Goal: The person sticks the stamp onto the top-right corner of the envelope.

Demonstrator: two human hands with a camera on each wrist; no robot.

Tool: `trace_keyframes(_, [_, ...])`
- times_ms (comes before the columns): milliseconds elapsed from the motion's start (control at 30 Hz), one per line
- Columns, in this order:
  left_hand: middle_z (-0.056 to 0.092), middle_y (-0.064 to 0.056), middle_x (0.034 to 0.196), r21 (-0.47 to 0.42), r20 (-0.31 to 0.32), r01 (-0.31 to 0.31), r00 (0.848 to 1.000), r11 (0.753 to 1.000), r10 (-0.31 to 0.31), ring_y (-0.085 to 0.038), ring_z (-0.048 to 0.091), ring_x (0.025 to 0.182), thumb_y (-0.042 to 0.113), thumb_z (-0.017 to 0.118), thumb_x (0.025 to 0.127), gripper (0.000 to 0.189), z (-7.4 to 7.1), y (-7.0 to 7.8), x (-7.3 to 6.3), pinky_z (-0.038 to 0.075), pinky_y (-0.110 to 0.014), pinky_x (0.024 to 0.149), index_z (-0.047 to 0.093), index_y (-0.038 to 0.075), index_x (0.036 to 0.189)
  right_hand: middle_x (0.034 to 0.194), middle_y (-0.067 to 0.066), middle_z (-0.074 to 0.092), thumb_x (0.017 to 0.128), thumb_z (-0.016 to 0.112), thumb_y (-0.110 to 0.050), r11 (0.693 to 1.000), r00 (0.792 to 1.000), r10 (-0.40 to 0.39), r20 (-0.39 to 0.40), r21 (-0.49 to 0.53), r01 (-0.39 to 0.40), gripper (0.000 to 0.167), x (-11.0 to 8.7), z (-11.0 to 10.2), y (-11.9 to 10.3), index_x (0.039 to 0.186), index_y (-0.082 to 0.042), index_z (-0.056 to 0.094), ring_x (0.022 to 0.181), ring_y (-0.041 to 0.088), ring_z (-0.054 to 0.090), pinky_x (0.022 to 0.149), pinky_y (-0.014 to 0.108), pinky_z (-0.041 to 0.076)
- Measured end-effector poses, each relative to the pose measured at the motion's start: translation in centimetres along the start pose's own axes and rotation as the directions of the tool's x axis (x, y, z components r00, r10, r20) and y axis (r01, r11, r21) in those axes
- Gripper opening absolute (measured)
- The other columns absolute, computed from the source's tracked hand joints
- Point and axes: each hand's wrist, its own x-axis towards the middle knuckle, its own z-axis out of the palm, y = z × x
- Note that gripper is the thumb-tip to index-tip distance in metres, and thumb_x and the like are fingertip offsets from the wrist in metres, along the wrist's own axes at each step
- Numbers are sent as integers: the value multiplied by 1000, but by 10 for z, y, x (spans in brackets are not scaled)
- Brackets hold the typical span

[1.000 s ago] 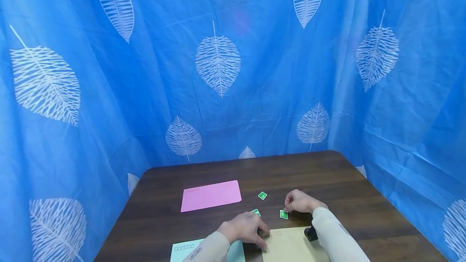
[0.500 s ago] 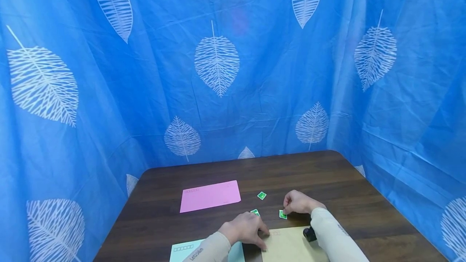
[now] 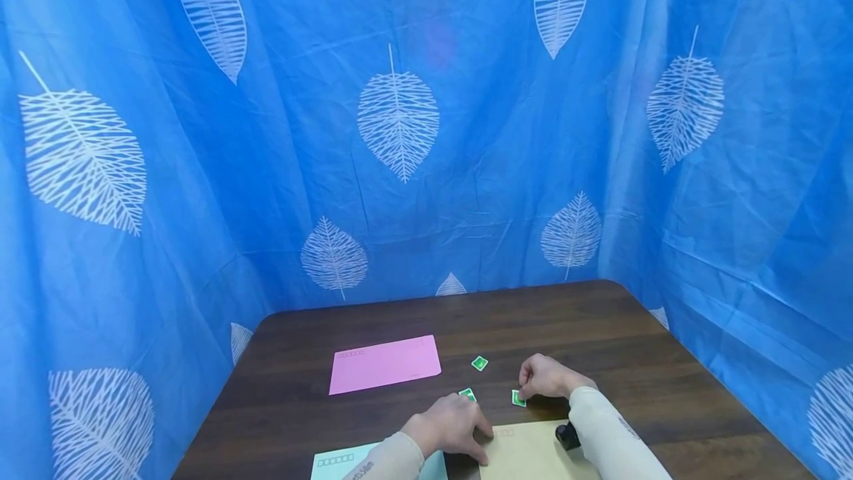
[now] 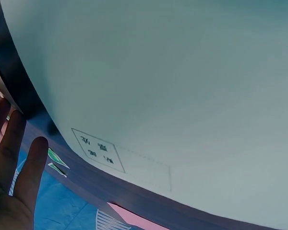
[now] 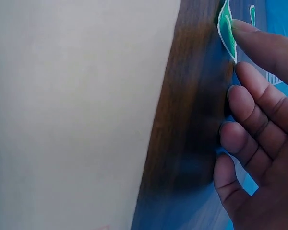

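Note:
In the head view my right hand [image 3: 548, 376] bends its fingers at a small green stamp [image 3: 517, 398] with a white border, low over the tabletop. The right wrist view has the thumb tip [image 5: 245, 26] on that stamp [image 5: 226, 28] and the forefinger tip at its lower corner. My left hand [image 3: 452, 424] rests by the left edge of a yellow envelope [image 3: 533, 458], its fingertips at the edge. Under the left forearm lies a mint-green envelope [image 3: 433, 467], partly hidden. Loosely extended fingers of the left hand [image 4: 19, 163] show in the left wrist view.
A pink envelope [image 3: 385, 365] lies at the back left of the dark wooden table [image 3: 553, 317]. Two more green stamps are near the middle, one farther back [image 3: 479, 363] and one partly behind the left hand [image 3: 468, 394]. A blue curtain [image 3: 466, 132] with white leaves surrounds the table.
Both hands stay in nearly the same places, the right one still at the stamp. The whole head view shifts slightly as the camera tilts.

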Motion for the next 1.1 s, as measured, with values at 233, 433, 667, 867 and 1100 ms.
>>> trace_keyframes(233, [74, 24, 104, 32, -21, -8, 1000, 999, 8, 8, 65, 91, 48, 85, 73, 32, 2, 2, -1, 49, -11, 69, 80, 36, 103, 69, 1, 56, 73, 85, -4, 1000, 1000, 17, -22, -22, -17, 25, -1, 2, 0, 75, -7, 60, 65, 16, 51, 60, 28, 42])
trace_keyframes(433, [74, 26, 105, 40, -23, 3, 1000, 999, -2, 9, 66, 96, 48, 85, 73, 31, 6, 2, -1, 50, -10, 72, 79, 37, 101, 67, 1, 55, 72, 83, 0, 1000, 1000, -2, -29, 0, 2, 24, -1, 4, 1, 75, -6, 60, 63, 16, 50, 60, 28, 41])
trace_keyframes(667, [74, 24, 105, 49, -15, -9, 1000, 999, 10, 10, 65, 93, 47, 85, 74, 29, 5, 0, 1, 49, -9, 71, 80, 36, 101, 65, -1, 55, 74, 83, -1, 1000, 999, -7, -36, -20, 6, 23, -2, 4, 0, 71, -7, 61, 61, 15, 49, 58, 27, 40])
trace_keyframes(867, [74, 24, 105, 47, -5, -11, 1000, 999, 11, 10, 65, 91, 45, 85, 74, 29, 1, 2, 2, 49, -9, 71, 80, 36, 101, 62, -3, 53, 76, 82, -2, 999, 999, -13, -45, -39, 11, 23, -2, 4, 1, 67, -7, 61, 60, 14, 48, 57, 26, 37])
trace_keyframes(1100, [74, 25, 107, 31, 7, 24, 1000, 999, -24, 9, 65, 96, 45, 86, 74, 29, 1, 5, 0, 50, -10, 74, 80, 36, 101, 63, -2, 54, 77, 78, 2, 1000, 999, -14, -35, -1, 14, 22, -4, 7, 1, 68, -7, 61, 60, 15, 49, 58, 26, 39])
